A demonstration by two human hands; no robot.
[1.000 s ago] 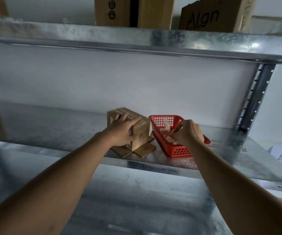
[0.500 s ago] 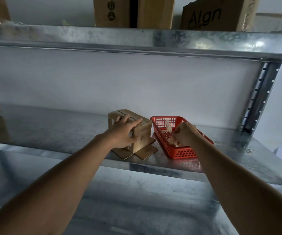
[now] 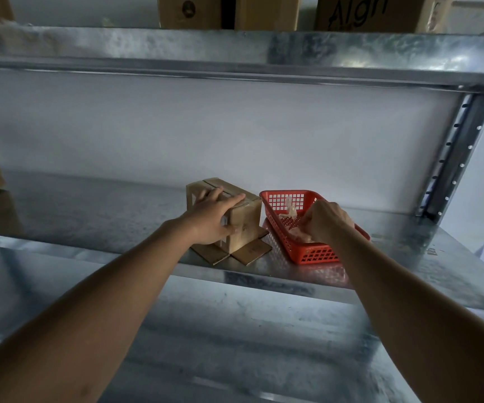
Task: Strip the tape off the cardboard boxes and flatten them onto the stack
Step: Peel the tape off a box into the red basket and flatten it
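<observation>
- Galvanised metal shelf (image 3: 118,216) against a white wall carries the work.
- Left hand (image 3: 214,219) grips the small cardboard box (image 3: 243,219), standing near the shelf's front edge, bottom flaps splayed.
- Right hand (image 3: 326,222) pinches crumpled tape (image 3: 291,212) inside the red basket (image 3: 316,254); best to let go fully before withdrawing.
- Basket crowds the box just beside it; larger boxes (image 3: 267,10) stand overhead.

- We see two bare forearms, no sleeves reaching into view.
- The left hand (image 3: 210,221) shows no ring, no watch, no glove.
- The right hand (image 3: 326,222) is bare too, wrist unadorned.
</observation>
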